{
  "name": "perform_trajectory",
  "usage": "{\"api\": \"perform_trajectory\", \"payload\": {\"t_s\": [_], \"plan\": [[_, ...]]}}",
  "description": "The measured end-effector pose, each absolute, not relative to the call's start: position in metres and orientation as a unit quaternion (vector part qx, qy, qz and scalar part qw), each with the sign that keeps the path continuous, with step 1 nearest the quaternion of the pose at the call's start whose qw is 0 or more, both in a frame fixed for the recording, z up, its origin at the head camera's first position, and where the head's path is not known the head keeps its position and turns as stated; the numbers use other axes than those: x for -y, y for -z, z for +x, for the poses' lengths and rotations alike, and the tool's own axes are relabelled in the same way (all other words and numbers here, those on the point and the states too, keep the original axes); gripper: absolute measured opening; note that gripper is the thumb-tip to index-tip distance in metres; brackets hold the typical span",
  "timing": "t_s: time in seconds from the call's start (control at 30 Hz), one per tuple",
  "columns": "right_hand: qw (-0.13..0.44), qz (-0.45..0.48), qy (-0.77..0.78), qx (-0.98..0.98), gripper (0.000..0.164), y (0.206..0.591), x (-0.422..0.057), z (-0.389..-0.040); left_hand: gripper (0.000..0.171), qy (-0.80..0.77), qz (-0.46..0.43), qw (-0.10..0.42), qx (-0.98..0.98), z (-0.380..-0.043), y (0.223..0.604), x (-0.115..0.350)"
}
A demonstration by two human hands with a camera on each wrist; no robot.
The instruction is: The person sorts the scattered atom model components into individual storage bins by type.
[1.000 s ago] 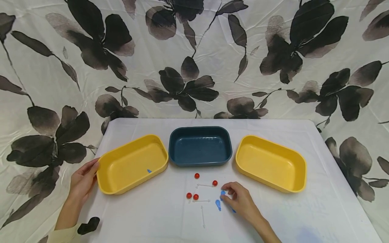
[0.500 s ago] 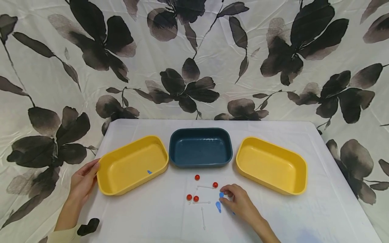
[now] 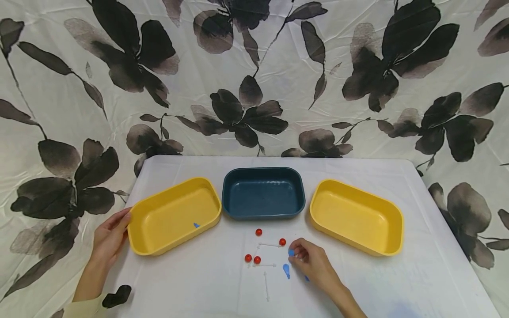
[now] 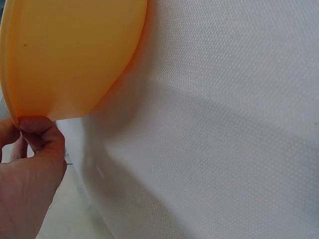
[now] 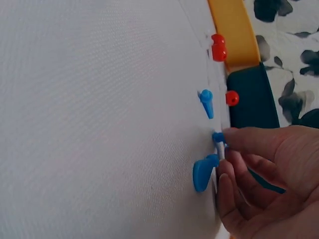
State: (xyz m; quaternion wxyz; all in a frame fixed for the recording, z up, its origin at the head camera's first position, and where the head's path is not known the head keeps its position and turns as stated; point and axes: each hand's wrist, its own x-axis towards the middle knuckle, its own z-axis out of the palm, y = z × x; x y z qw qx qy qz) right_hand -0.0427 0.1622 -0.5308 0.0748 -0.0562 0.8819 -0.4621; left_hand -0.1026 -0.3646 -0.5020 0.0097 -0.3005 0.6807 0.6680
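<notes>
My left hand (image 3: 109,234) grips the outer end of the left yellow tray (image 3: 137,245), thumb and fingers pinching its rim (image 4: 11,94) in the left wrist view. Inside that tray lies a small blue piece (image 3: 196,225). Over the table, my right hand (image 3: 314,264) pinches another small blue piece (image 3: 291,252) between thumb and fingertips; the fingers partly hide it. Close to this hand lie a blue bulb-shaped piece with a narrow stem (image 3: 286,271) and a further blue piece (image 3: 307,278), mostly covered by the hand in the head view but plain in the right wrist view (image 5: 202,174).
Several red balls (image 3: 257,260) and thin white rods (image 3: 266,286) lie mid-table, left of the right hand. Behind them stands a dark blue tray (image 3: 263,216), with a second yellow tray (image 3: 397,238) to its right. A floral cloth (image 3: 246,53) hangs behind the table.
The right hand shifts slightly left, then back, with its fingers staying at the small blue piece. The left hand keeps its hold on the yellow tray, which stays in place.
</notes>
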Motion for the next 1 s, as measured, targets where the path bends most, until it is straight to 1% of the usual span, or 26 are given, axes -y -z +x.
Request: {"api": "perform_trajectory", "payload": {"t_s": [0.1,0.3,0.47,0.7,0.9,1.0], "plan": [[0.055,-0.050,0.475,-0.877,0.022,0.530,-0.162,-0.043,0.064,-0.670,-0.298,0.008,-0.680,-0.102,0.502,0.364],[0.010,-0.065,0.491,-0.869,0.028,0.530,-0.164,-0.046,0.064,-0.675,-0.289,0.002,-0.679,-0.101,0.504,0.364],[0.014,-0.079,0.510,-0.857,0.026,0.526,-0.162,-0.053,0.062,-0.680,-0.280,-0.004,-0.678,-0.100,0.505,0.365],[0.026,-0.095,0.534,-0.840,0.018,0.516,-0.156,-0.062,0.060,-0.678,-0.285,-0.003,-0.677,-0.101,0.505,0.365],[0.009,-0.125,0.539,-0.833,0.019,0.507,-0.151,-0.072,0.059,-0.681,-0.283,-0.006,-0.676,-0.102,0.505,0.365],[0.015,-0.126,0.546,-0.828,0.020,0.502,-0.147,-0.075,0.059,-0.683,-0.281,-0.007,-0.674,-0.102,0.504,0.365]]}}
